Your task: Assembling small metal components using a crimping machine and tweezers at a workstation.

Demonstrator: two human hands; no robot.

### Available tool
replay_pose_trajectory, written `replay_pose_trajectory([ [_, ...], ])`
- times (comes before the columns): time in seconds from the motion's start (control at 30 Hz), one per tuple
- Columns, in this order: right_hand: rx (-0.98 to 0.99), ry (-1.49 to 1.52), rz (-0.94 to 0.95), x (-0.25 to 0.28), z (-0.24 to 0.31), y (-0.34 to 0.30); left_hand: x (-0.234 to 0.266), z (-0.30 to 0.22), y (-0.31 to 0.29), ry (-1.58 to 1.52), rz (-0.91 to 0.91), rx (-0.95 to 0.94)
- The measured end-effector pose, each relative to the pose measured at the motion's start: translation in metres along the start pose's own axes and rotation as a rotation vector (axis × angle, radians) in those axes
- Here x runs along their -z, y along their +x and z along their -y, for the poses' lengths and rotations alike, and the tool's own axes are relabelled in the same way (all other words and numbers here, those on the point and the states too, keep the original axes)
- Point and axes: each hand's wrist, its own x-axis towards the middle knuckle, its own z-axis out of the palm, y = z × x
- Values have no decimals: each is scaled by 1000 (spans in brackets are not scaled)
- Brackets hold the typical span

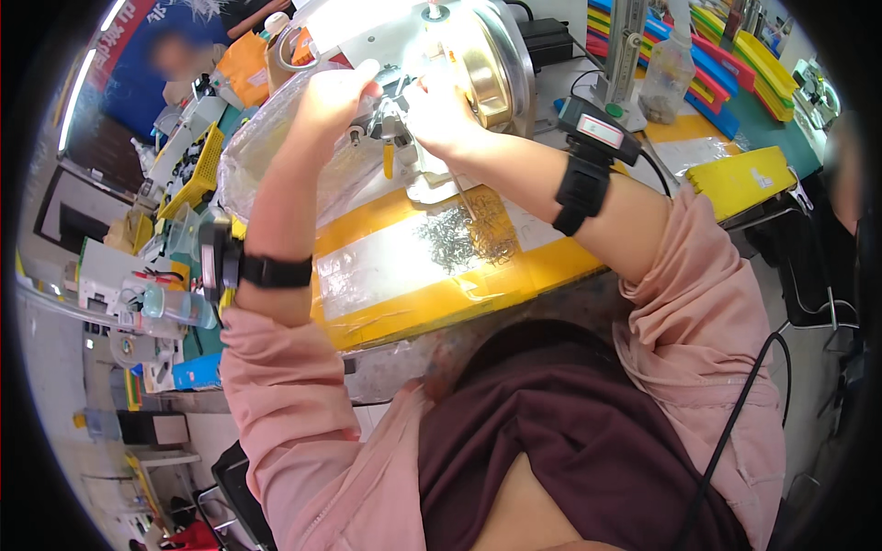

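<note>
My left hand (333,99) is at the left side of a small metal fixture (390,103) on a white bench machine (386,37). Its fingers are closed and partly hidden, with the thumb pointing at the fixture. My right hand (441,115) is curled at the fixture's right side, close to a round brass-coloured drum (487,78). What either hand pinches is too small and hidden to make out. A yellow-handled lever (388,162) hangs below the fixture. Nearer to me, a heap of small thin metal pieces (464,237) lies on the taped bench top (367,317).
Clear plastic sheeting (266,151) bulges left of the machine. Beyond it stands a yellow basket (195,174) of dark parts. At the right are a clear spray bottle (666,78), stacked coloured trays (721,69) and a yellow bin (742,184). Another person (179,69) is at the far left.
</note>
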Motion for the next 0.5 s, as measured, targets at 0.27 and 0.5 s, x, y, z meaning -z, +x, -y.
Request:
replay_pose_trajectory([
  [0.27,-217,66,-170,-1,12,3,-5,-9,24,75,283,112],
  [0.5,9,71,310,61,21,-92,-29,-21,-47,-274,-305,-310],
])
